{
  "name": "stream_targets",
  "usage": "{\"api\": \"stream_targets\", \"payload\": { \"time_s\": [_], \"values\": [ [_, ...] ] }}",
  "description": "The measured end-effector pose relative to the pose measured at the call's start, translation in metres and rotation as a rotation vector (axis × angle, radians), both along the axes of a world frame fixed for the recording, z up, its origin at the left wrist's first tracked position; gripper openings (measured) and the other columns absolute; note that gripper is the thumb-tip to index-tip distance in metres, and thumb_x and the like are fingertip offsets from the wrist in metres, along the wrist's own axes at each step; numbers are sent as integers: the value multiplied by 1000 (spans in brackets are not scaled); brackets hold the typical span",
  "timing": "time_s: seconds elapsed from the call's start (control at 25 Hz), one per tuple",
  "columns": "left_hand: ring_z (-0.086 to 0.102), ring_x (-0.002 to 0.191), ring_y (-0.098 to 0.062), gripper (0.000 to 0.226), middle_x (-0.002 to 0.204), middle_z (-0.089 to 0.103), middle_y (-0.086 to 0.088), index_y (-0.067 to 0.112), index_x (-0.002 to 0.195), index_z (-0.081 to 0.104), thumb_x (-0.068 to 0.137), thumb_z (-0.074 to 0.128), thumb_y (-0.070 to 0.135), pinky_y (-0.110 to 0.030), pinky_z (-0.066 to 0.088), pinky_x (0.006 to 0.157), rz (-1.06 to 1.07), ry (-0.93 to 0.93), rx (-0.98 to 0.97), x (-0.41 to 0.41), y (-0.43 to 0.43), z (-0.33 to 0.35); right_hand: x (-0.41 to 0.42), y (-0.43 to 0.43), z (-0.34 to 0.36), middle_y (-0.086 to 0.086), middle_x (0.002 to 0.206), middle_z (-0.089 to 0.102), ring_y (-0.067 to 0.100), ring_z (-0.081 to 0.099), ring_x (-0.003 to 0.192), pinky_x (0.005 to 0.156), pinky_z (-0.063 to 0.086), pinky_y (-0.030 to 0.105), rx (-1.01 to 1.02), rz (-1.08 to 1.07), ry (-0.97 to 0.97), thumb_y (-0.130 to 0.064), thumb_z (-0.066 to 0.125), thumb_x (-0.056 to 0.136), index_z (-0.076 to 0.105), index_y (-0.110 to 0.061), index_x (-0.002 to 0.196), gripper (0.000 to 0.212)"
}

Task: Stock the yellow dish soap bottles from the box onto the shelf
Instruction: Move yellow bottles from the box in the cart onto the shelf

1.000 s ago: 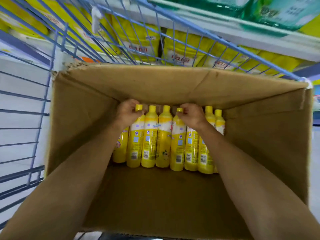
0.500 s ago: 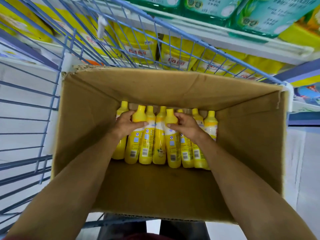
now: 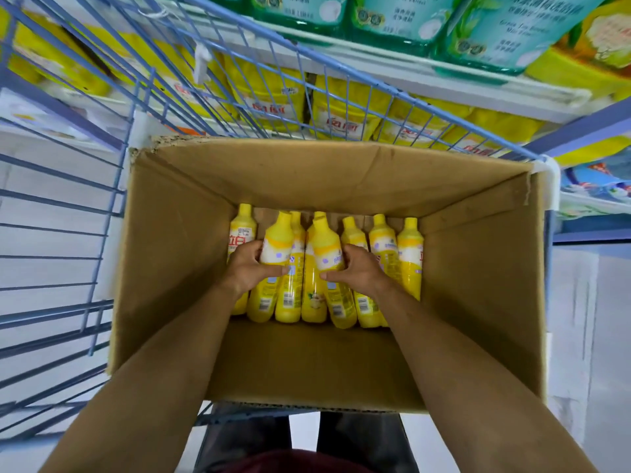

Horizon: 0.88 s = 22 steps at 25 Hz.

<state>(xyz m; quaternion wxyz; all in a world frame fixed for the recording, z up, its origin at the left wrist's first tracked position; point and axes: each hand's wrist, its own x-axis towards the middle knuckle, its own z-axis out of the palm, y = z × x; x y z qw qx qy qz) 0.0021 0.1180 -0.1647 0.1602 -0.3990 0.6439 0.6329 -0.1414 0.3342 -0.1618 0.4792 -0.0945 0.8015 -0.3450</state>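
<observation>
An open cardboard box [image 3: 170,268] sits in a blue wire cart. Several yellow dish soap bottles stand in a row along its far wall. My left hand [image 3: 251,268] grips one bottle [image 3: 276,240] near the left of the row, raised and tilted toward me. My right hand [image 3: 355,271] grips another bottle [image 3: 326,240] in the middle, also raised above its neighbours. Other bottles [image 3: 408,254] still stand to the right and one [image 3: 240,230] to the far left. The shelf [image 3: 426,83] runs beyond the cart.
The blue wire cart [image 3: 68,199] walls surround the box on the left and far side. Behind it, the shelf holds yellow refill pouches [image 3: 345,110] below and green-labelled packs [image 3: 403,15] above. The box's near half has a bare cardboard floor [image 3: 307,363].
Both hands slid from the bottle caps down to the bottle bodies and closed around one each. Those two bottles now stand higher and tilted out of the row.
</observation>
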Motion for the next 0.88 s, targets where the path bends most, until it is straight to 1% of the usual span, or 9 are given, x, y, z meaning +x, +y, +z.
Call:
{"api": "stream_targets", "payload": {
  "time_s": [0.12, 0.28, 0.4, 0.44, 0.52, 0.56, 0.68, 0.8, 0.88],
  "values": [
    [73, 104, -21, 55, 109, 76, -5, 8, 115, 70, 65, 93, 8, -49, 58, 93, -24, 30, 6, 2, 1, 17, -1, 1, 22, -2, 102, 76, 12, 71, 94, 84, 57, 32, -15, -17, 70, -24, 95, 65, 71, -16, 102, 45],
    [73, 104, -21, 54, 109, 77, -3, 11, 113, 70, 65, 93, 11, -50, 56, 95, -52, 86, 27, 0, 0, 69, -10, -1, 84, -8, 92, 74, 5, 69, 84, 75, 56, 24, -67, -81, 173, -23, 95, 65, 67, -29, 88, 36],
    [72, 107, -21, 64, 111, 76, -2, 14, 115, 70, 56, 95, 24, -49, 56, 96, -64, 165, 15, -14, -2, 138, -21, -6, 146, -7, 95, 77, 10, 73, 89, 78, 58, 31, -146, -122, 208, -30, 95, 62, 72, -28, 91, 38],
    [71, 108, -22, 65, 112, 76, -2, 12, 115, 70, 57, 95, 23, -49, 56, 97, -75, 194, 12, -22, -4, 162, -24, -9, 169, -8, 95, 78, 6, 73, 88, 77, 58, 31, -159, -119, 212, -33, 95, 62, 73, -28, 92, 38],
    [71, 109, -22, 59, 113, 76, -5, 8, 117, 69, 64, 93, 10, -47, 56, 97, -107, 263, -2, -38, -7, 214, -30, -15, 215, -8, 97, 77, -2, 70, 84, 76, 56, 26, -196, -128, 223, -28, 94, 66, 74, -25, 98, 37],
    [70, 109, -22, 57, 115, 75, -6, 6, 119, 68, 67, 91, 4, -45, 56, 97, -126, 303, -18, -46, -9, 242, -32, -19, 239, -6, 100, 78, -1, 70, 87, 79, 57, 27, -215, -128, 238, -27, 94, 67, 75, -21, 102, 40],
    [70, 110, -21, 52, 118, 73, -9, 2, 122, 65, 73, 85, -2, -36, 59, 92, -144, 418, -47, -66, -17, 314, -39, -30, 299, 0, 107, 78, 15, 73, 102, 92, 59, 42, -315, -137, 284, -28, 95, 64, 73, -13, 111, 53],
    [72, 101, -7, 46, 113, 74, 1, 11, 117, 68, 75, 84, 3, -25, 58, 84, -171, 502, -79, -78, -19, 379, -44, -34, 356, 4, 111, 77, 17, 73, 105, 93, 59, 40, -395, -142, 350, -14, 92, 70, 72, -6, 114, 49],
    [71, 103, -6, 47, 113, 75, 4, 14, 118, 68, 75, 86, 7, -23, 58, 84, -186, 561, -98, -83, -20, 411, -49, -36, 390, 5, 112, 76, 16, 73, 105, 93, 59, 37, -459, -158, 386, -10, 91, 70, 71, -3, 115, 51]
  ]
}}
